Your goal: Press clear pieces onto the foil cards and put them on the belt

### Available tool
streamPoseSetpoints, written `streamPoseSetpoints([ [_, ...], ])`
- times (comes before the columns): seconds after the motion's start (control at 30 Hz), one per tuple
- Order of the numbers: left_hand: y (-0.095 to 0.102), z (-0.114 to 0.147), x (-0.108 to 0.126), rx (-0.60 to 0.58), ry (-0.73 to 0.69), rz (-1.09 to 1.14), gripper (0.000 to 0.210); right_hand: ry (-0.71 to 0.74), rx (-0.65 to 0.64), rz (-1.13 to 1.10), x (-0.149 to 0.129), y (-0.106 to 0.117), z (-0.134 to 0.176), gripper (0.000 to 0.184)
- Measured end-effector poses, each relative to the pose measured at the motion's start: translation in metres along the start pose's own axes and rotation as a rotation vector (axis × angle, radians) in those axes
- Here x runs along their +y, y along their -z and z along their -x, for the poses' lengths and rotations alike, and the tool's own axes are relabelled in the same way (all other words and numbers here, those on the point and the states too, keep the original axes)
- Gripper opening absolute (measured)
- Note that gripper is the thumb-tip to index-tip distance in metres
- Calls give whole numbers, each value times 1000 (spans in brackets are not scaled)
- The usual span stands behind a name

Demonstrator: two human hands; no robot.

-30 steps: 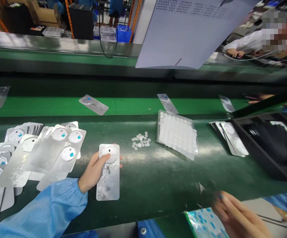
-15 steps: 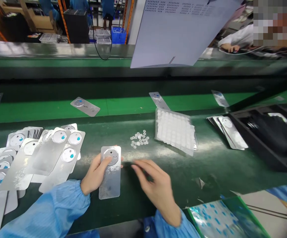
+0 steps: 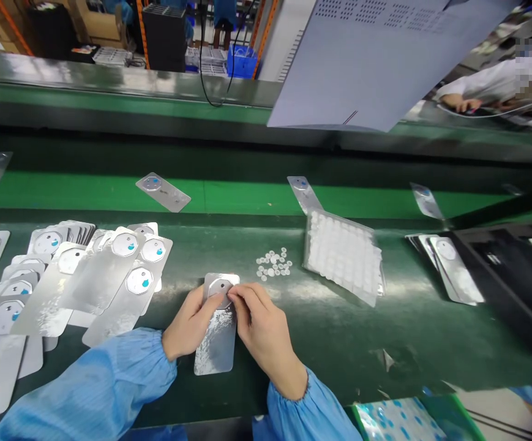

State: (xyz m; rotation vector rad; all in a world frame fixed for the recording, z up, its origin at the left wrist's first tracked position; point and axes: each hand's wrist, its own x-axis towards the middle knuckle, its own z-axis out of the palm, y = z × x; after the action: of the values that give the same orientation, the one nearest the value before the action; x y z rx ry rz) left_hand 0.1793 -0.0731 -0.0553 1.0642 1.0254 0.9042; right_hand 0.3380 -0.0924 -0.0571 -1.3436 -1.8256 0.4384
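A silvery rectangular metal plate (image 3: pixel 217 352) with rounded corners and an octagonal recess near its top is gripped by my left hand (image 3: pixel 191 323), thumb on the recess. My right hand (image 3: pixel 261 324) has its thumb and forefinger pinched together at the right edge of that recess; whatever they hold, if anything, is too small to make out. Beyond my right hand lies a loose cluster of small clear round discs (image 3: pixel 273 264). To the left, a spread of similar plates (image 3: pixel 109 269) overlaps in piles, several with blue marks on their round inserts.
A clear tray of white pieces (image 3: pixel 343 254) sits right of the discs. Farther right are stacked plates (image 3: pixel 453 269) and a black bin (image 3: pixel 513 294). Single plates (image 3: pixel 163 192) lie on the green belt (image 3: pixel 233 196). A white panel (image 3: pixel 362 67) hangs overhead; a co-worker's hand (image 3: pixel 461 103) is beyond.
My right hand has moved left and in to the plate's recess, its fingers now pinched there. My left hand still holds the plate. The whole view has shifted slightly.
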Motion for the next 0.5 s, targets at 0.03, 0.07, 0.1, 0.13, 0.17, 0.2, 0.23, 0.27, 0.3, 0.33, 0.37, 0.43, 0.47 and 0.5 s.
streamPoseSetpoints([
  [0.03, 0, 0, 0, 18, 5, 5, 25, -32, -5, -34, -1, 0, -1, 19],
  [0.07, 0, -1, 0, 37, 16, 18, 25, -77, -11, -88, -2, 2, -2, 20],
  [0.1, 0, -1, 0, 49, 35, 45, 25, -133, -17, -158, -2, 4, -3, 22],
  [0.13, 0, -1, -1, 48, 66, 86, 27, -194, -24, -237, -2, 7, -4, 24],
  [0.17, 0, -2, -1, 35, 105, 139, 30, -251, -31, -317, -1, 11, -5, 27],
  [0.2, 0, -2, -1, 16, 144, 194, 34, -300, -40, -397, 1, 15, -5, 29],
  [0.23, 0, -2, -1, 0, 180, 245, 39, -338, -46, -476, 3, 20, -4, 30],
  [0.27, 0, -2, -1, -7, 209, 289, 43, -367, -43, -550, 7, 25, -3, 31],
  [0.3, 0, -2, -1, -6, 229, 322, 47, -394, -30, -612, 10, 30, 0, 31],
  [0.33, 0, -2, 0, 1, 242, 344, 49, -422, -4, -655, 15, 35, 3, 31],
  [0.37, 0, -2, 0, 10, 251, 358, 50, -450, 36, -677, 20, 40, 8, 32],
  [0.43, 1, -2, 3, 18, 266, 369, 50, -499, 129, -651, 30, 51, 20, 33],
  [0.47, 1, -2, 4, 19, 269, 366, 50, -521, 170, -618, 35, 57, 26, 34],
  [0.5, 0, -3, 5, 21, 269, 361, 49, -541, 205, -583, 40, 63, 33, 37],
])
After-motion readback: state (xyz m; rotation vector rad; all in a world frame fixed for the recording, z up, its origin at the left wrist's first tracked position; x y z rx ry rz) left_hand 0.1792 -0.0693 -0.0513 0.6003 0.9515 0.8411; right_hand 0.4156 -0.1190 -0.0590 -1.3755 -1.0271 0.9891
